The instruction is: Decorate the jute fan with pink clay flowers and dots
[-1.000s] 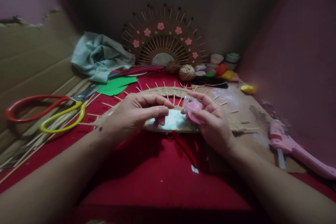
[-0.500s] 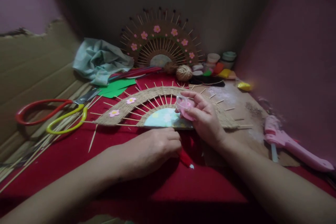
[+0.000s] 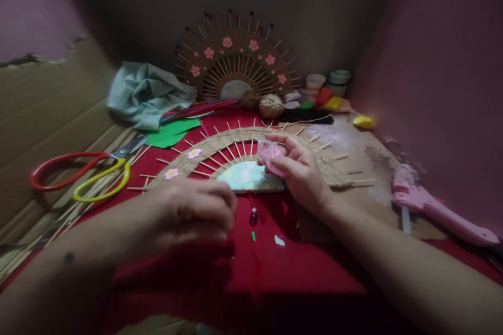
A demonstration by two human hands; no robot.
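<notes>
We hold the clear container (image 3: 271, 154), which has pink material in it, in our right hand (image 3: 301, 167): the thumb and fingers are closed around it. The container sits at the fingertip side of this hand, to the left of the palm, and overlaps the right part of the pale blue panel (image 3: 245, 179) in view; we cannot tell whether the two touch. The woven fan (image 3: 231, 135) lies flat on the red cloth (image 3: 310, 272), passing behind both hands. Our left hand (image 3: 198, 212) is blurred, its fingers partly curled; we cannot tell whether it has hold of anything. It covers the fan's lower left edge, well apart from the container. Two pink flowers (image 3: 194, 153) lie on the woven band, just beyond the left hand. The dark bead (image 3: 253, 218) lies between our hands, below the panel.
</notes>
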